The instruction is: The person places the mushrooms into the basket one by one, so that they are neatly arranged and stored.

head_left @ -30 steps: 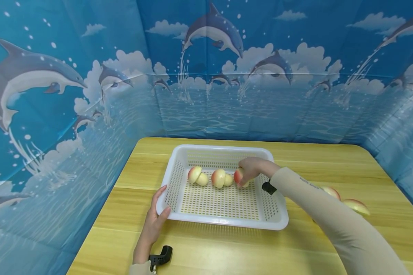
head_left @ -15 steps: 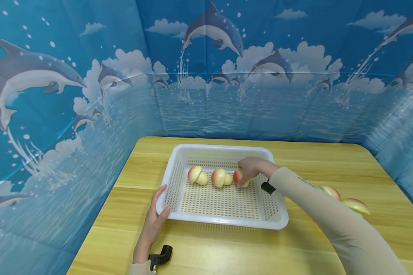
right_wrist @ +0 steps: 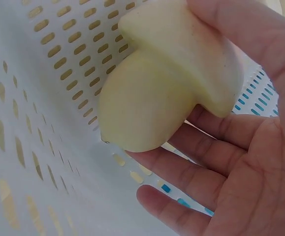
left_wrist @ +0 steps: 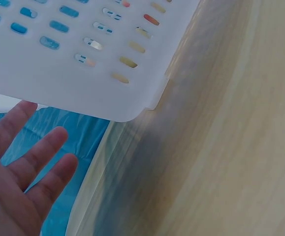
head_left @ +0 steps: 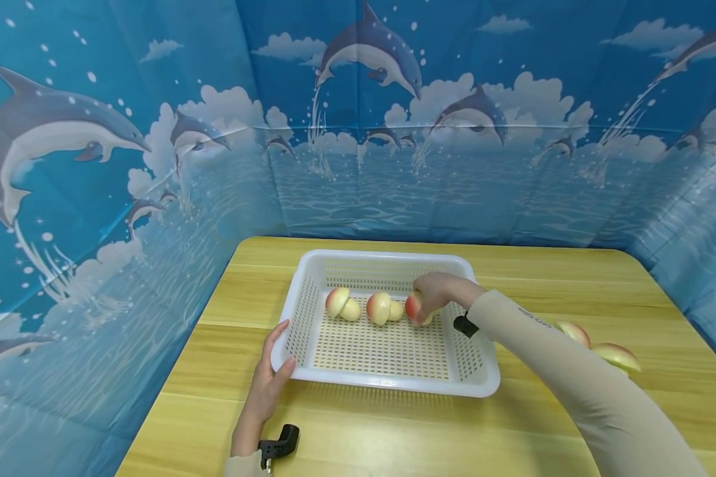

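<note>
the right hand point(head_left: 432, 293) reaches over the right edge of a white basket point(head_left: 388, 382) and pinches a mushroom point(head_left: 413, 306) by its cap, thumb on one side and fingers on the other. that mushroom is inside the basket, toward its right edge; whether its underside touches the floor of the basket i cannot tell. the left hand point(head_left: 268, 377) touches the basket's near left corner, thumb and fingers spread. a second mushroom point(head_left: 379, 309) lies mid-basket, and a third point(head_left: 337, 303) toward the left edge, all three in a row closer to the far edge. toward the right edge of the table point(head_left: 197, 397), more mushrooms point(head_left: 616, 358) show partly behind the right sleeve point(head_left: 567, 371).
</note>
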A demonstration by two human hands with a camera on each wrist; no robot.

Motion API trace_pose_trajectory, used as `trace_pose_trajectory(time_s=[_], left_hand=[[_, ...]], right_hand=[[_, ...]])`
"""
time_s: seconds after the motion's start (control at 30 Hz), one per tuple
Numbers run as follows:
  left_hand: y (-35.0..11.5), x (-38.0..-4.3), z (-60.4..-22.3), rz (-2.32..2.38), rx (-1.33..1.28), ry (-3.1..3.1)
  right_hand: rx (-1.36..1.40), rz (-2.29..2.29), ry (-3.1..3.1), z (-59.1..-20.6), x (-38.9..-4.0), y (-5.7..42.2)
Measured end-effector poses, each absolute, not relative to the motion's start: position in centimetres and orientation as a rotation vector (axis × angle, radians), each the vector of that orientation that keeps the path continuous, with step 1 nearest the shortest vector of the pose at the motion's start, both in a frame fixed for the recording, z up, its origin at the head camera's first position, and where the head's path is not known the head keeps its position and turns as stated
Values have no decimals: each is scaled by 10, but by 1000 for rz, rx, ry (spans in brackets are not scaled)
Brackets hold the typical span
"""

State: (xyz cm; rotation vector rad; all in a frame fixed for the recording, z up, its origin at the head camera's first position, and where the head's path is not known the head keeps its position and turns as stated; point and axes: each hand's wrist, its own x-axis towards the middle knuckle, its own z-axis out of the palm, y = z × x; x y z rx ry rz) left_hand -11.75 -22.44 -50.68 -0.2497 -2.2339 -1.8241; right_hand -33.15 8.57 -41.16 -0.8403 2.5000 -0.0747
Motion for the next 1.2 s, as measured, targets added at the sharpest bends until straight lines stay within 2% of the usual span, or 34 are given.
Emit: trace_pose_trajectory(time_s=[1.2], left_hand=[[-224,-118,-506,-1820,-254,-2234]], right_hand=[[-793,-101,2514,-407,-327,88]])
